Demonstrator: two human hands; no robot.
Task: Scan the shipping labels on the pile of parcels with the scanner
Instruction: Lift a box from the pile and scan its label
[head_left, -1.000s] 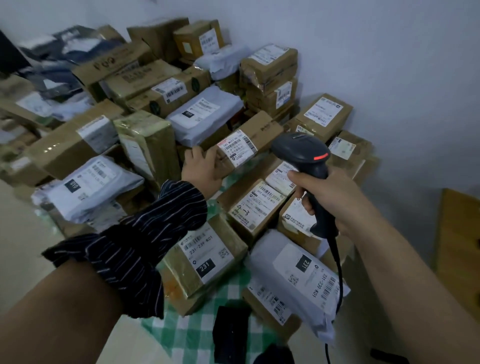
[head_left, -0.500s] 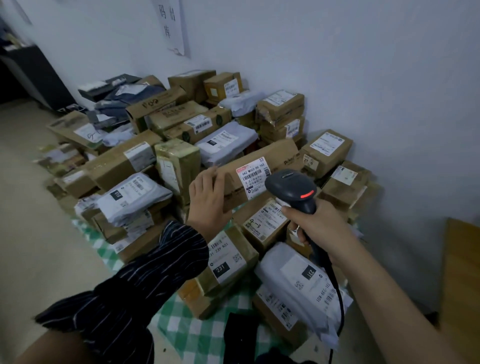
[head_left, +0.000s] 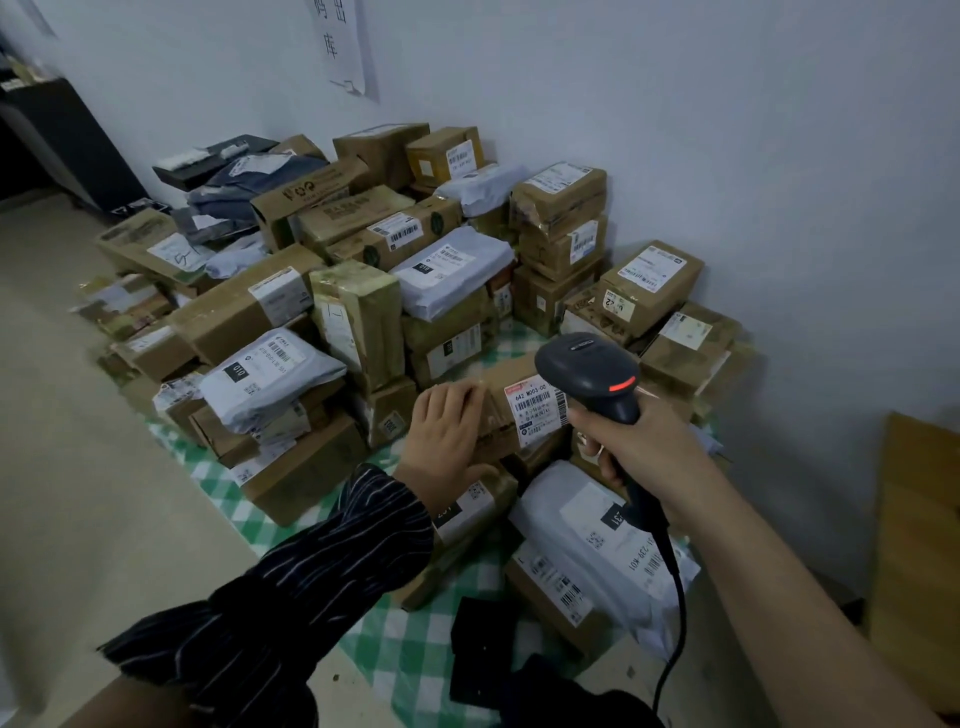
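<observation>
My left hand (head_left: 447, 436) grips the brown box (head_left: 493, 423), fingers over its top and thumb under its near edge, tipping its shipping label (head_left: 537, 410) up towards the beam. My right hand (head_left: 641, 449) is wrapped round the handle of the scanner (head_left: 587, 369), whose head sits just right of that label (red light lit). I count one scanner and one box in hand. Behind and left of the box the pile (head_left: 363, 312) holds well over twenty parcels, too heaped to count exactly.

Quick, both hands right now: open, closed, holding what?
Left hand: holding a cardboard box, fingers on top, thumb below.
Right hand: closed around the scanner handle.
</observation>
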